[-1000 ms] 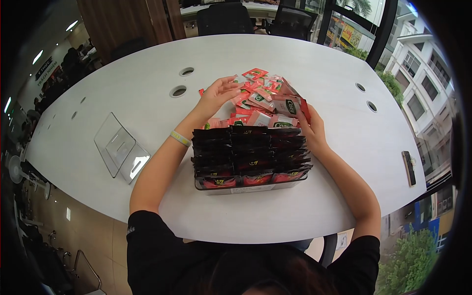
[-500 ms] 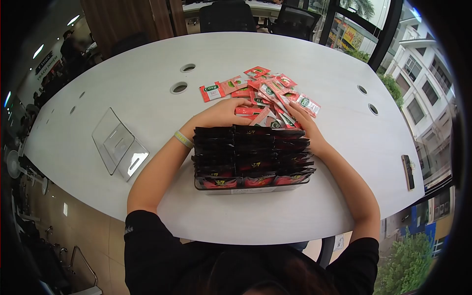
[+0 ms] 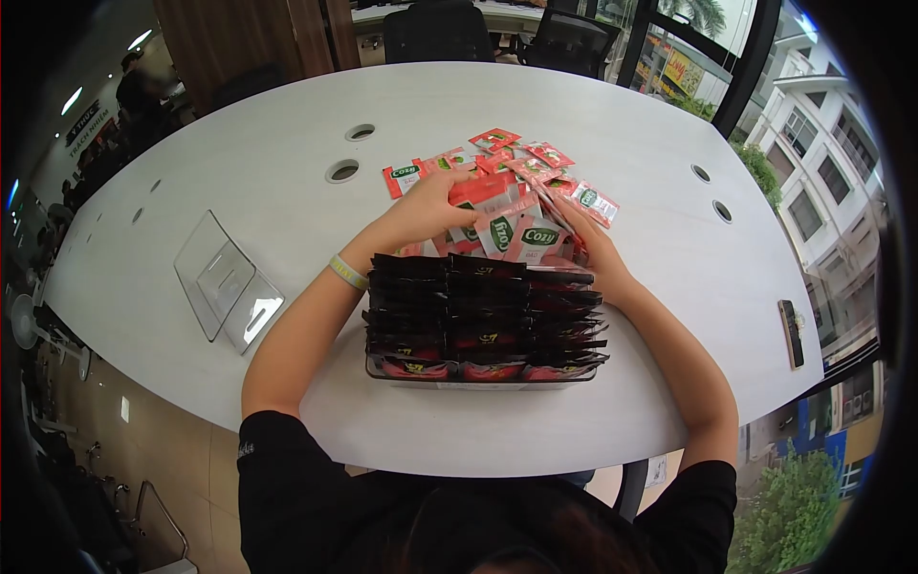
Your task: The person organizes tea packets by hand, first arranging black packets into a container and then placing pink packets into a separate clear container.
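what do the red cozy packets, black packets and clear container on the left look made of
Red Cozy packets: probably printed paper or thin film, flat and smooth-looking; which one is unclear.
Black packets: likely glossy plastic or foil film, given their crinkled edges and highlights.
Clear container: see-through with bright glare, so smooth, probably rigid plastic.

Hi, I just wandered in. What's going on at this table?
A person is handling a loose pile of red-and-white sachets with both bare hands. The left hand is at the pile's left side, the right hand at its right; how firm either grip is, I can't tell. Nearer the person stands a container packed with rows of dark packets. A clear plastic box sits off to the left on the white table.
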Demonstrator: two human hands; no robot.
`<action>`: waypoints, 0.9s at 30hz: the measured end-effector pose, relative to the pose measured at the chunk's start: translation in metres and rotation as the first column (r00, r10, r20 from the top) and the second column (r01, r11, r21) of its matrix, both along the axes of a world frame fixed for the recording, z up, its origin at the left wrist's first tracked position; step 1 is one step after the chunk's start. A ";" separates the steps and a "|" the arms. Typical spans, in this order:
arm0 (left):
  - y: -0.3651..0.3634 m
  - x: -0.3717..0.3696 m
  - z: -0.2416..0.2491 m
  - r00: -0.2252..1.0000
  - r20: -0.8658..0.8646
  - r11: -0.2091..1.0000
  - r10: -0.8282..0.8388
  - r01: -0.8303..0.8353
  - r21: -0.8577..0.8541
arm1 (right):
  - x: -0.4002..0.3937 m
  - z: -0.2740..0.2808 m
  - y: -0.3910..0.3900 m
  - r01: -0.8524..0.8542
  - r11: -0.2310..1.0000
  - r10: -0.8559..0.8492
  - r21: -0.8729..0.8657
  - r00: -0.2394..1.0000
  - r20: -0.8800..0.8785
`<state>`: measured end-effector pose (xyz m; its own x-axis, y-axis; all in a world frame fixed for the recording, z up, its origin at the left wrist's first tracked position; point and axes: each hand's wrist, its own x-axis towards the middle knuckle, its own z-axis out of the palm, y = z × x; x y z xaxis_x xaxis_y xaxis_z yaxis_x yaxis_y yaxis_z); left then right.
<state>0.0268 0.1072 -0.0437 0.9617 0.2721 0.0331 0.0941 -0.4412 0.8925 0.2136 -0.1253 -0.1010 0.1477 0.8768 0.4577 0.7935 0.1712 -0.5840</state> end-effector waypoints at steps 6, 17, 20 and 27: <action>0.002 -0.001 0.013 0.951 0.281 0.984 0.129 -0.086 -0.158 | 0.004 0.003 -0.001 0.082 0.995 -0.082 0.051 0.997 0.013; 0.018 -0.014 0.009 0.990 -0.026 0.961 -0.141 0.143 0.236 | -0.007 0.005 -0.003 0.065 0.996 -0.055 -0.069 0.990 0.130; 0.005 -0.014 0.026 0.997 0.030 0.919 0.075 -0.081 0.385 | -0.008 0.004 -0.003 0.060 0.994 -0.044 -0.089 0.983 0.176; 0.014 -0.018 0.034 0.922 0.215 0.835 0.323 -0.384 0.393 | -0.008 0.005 -0.006 0.078 0.990 -0.054 -0.120 0.980 0.192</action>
